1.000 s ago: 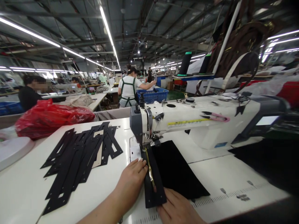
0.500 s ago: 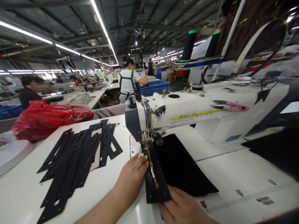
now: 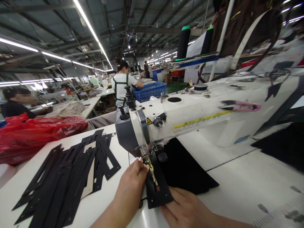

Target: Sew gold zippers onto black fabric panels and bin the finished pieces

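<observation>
Where the needle comes down, a black zipper panel [image 3: 156,186] lying flat on the white surface [image 3: 237,183], gold zipper teeth [image 3: 152,172] running up the middle and in under the presser foot [image 3: 148,155]. Left hand [image 3: 131,186] flat on the panel's left edge, fingers [image 3: 140,166] pressed together and pointing at the foot, not pinching anything. Right hand [image 3: 187,210] resting on the near right corner, fingers mostly flat on it, but can't tell more since the frame cuts them off. Bigger black fabric piece [image 3: 187,171] spread just right of the panel, tucked under the machine arm.

White sewing machine [image 3: 190,117] hogging the middle, grey head over the work so the needle itself is hidden. Pink thread snips [image 3: 239,106] sitting on top of the arm. Two dark thread cones [image 3: 182,42] on a stand behind.

Off to the left on the same surface, a fanned-out stack of black cut strips [image 3: 68,177] with window cutouts, well apart from the hands. Red plastic bag [image 3: 35,133] beyond that.

Big factory hall all round, long strip lights [image 3: 92,30] overhead, rows of benches. Person in a white top with green apron straps [image 3: 122,84] standing by a blue crate [image 3: 149,91], another person [image 3: 14,104] seated far left.
</observation>
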### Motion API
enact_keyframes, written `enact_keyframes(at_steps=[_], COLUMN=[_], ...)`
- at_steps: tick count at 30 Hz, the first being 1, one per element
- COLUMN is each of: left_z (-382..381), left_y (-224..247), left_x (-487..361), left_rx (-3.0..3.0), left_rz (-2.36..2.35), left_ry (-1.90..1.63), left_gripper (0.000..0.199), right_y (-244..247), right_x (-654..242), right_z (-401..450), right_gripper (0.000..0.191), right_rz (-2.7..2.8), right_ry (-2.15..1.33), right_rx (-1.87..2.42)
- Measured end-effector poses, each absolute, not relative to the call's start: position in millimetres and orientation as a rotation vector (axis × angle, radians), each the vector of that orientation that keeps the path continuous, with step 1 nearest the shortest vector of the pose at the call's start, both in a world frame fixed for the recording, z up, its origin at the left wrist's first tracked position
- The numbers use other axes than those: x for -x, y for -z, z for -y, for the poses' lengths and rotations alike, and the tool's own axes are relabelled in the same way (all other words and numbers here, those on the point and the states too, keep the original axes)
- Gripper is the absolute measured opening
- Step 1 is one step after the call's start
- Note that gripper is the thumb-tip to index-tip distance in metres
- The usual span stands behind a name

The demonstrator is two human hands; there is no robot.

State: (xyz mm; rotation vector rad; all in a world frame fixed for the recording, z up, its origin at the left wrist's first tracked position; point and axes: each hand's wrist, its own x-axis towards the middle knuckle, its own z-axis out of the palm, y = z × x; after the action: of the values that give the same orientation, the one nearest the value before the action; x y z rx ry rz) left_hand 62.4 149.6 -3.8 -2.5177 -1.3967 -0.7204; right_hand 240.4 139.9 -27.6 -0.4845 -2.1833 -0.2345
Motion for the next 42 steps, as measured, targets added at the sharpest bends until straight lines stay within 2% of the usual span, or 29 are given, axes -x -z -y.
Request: enact_keyframes(at_steps=[7,11,14,18,24,28,31,34,42], left_z=[-154,-142,-131,-123,-123,-124,-125,-126,-129], left_y=[14,4,-2,1,13,16,14,11,4], left_x=[-55,-59,-63,-65,-67,-72,-73,-74,-76], left_rx=[2.474,2.574,2.586,2.561,2.48,2.469,2.469,2.476,2.564], left_rz=[1.374,1.512,1.653,1.615,1.531,1.5,1.539,1.539,1.564], left_ry=[0.707,0.65,0.635,0.551,0.684,0.809,0.692,0.579,0.566], left_gripper=[0.028,0.042,0.052,0.06,0.045,0.035,0.03,0.028,0.031], right_y=[32,18,2,-12,-19,-9,0,7,13], right_x=[-240,-247,-248,-240,-231,-230,-229,-230,-233], right_z=[-147,-152,-162,-183,-203,-211,-218,-225,-228], right_gripper=[0.029,0.021,0.023,0.019,0.011,0.015,0.02,0.02,0.018], right_rz=[2.185,2.224,2.331,2.538,2.634,2.599,2.527,2.494,2.484], right_ry=[0.242,0.096,-0.002,-0.208,-0.288,-0.307,-0.325,-0.359,-0.297], right_rx=[0.499,0.5,0.667,0.763,0.653,0.69,0.785,0.851,1.014])
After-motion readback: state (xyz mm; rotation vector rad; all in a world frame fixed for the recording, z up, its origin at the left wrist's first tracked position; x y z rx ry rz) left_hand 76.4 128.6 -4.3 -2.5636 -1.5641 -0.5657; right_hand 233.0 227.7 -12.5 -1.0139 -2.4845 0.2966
